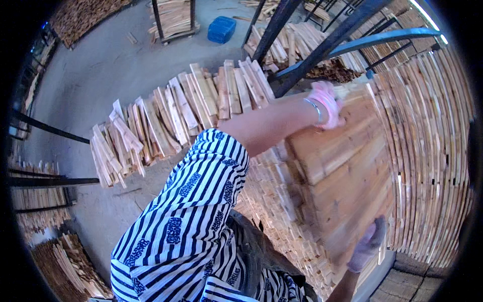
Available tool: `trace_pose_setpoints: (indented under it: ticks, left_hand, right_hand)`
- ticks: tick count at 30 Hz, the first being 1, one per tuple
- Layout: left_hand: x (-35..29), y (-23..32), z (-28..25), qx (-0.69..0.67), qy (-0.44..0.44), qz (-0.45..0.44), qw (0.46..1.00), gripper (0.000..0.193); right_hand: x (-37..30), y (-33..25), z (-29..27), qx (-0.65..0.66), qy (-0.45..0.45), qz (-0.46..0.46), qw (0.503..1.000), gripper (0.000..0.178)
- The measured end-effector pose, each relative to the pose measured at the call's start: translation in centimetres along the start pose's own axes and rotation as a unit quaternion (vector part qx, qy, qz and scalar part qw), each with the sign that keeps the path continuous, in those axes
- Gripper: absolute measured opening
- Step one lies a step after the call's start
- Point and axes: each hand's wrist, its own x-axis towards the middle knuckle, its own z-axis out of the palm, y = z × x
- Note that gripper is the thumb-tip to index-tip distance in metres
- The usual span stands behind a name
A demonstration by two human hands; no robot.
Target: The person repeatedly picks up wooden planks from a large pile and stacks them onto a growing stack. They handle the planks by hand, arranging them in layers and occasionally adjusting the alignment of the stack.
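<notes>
Wooden boards (347, 186), partly behind left hand (328, 105) and right hand (367, 245), both blurred, cannot tell whether fingers (378, 226) grip

the gloved left hand (327, 104) is outstretched, palm seemingly down, the gloved right hand (366, 245) lower and nearer.

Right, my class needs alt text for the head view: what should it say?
A person's gloved left hand is at the far end of a stack of wooden boards, the gloved right hand at its near end; both are blurred. A row of loose slats lies to the left, a bank of slats to the right.
</notes>
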Motion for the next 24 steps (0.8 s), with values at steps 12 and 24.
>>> trace_pose_setpoints:
  ticks: [12, 24]
  left_hand:
    - [-24.4, -11.7, 4.2, -0.466, -0.016, 0.174, 0.867, 0.058]
    - [-41.6, -29.3, 25.4, -0.653, 0.159, -0.605, 0.427, 0.039]
  right_hand:
    - [-10.2, -19.2, 28.0, 0.174, -0.619, -0.019, 0.766, 0.029]
    - [-13.7, -27.5, 68.6, 0.159, -0.631, 0.082, 0.755, 0.033]
